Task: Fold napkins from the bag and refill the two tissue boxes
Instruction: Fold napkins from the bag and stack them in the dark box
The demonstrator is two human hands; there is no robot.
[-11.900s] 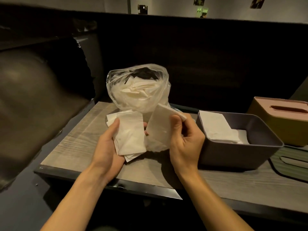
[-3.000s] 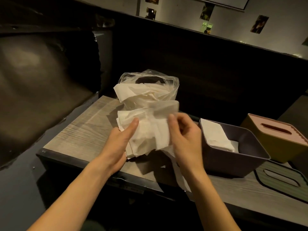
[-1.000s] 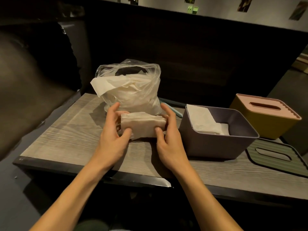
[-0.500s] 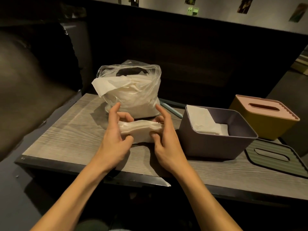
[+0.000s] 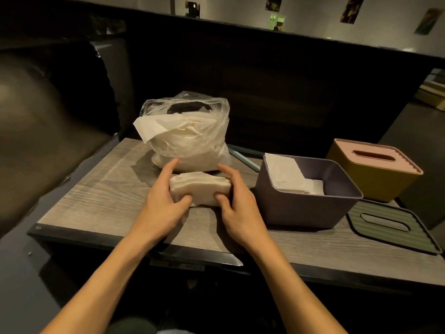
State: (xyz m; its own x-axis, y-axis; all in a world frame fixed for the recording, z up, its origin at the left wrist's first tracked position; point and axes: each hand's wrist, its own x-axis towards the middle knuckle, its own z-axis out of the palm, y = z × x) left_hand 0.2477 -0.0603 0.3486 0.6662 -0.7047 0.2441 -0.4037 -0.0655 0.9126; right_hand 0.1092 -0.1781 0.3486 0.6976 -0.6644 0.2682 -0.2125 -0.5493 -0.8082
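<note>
On the grey wood-grain table (image 5: pixel 101 196), left hand (image 5: pixel 161 203) and right hand (image 5: pixel 238 208) pinch the white folded napkin stack (image 5: pixel 199 188) left of the open purple plastic tissue box (image 5: pixel 305 206), so I'd square its edges before dropping it in.

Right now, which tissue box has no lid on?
The purple box. Its top is open with napkins inside, while the yellow box wears its pink lid.

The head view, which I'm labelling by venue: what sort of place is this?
Probably a restaurant or café booth: a dark padded bench seat, a high dark partition behind a wood-grain table, and table tissue boxes being refilled.
</note>
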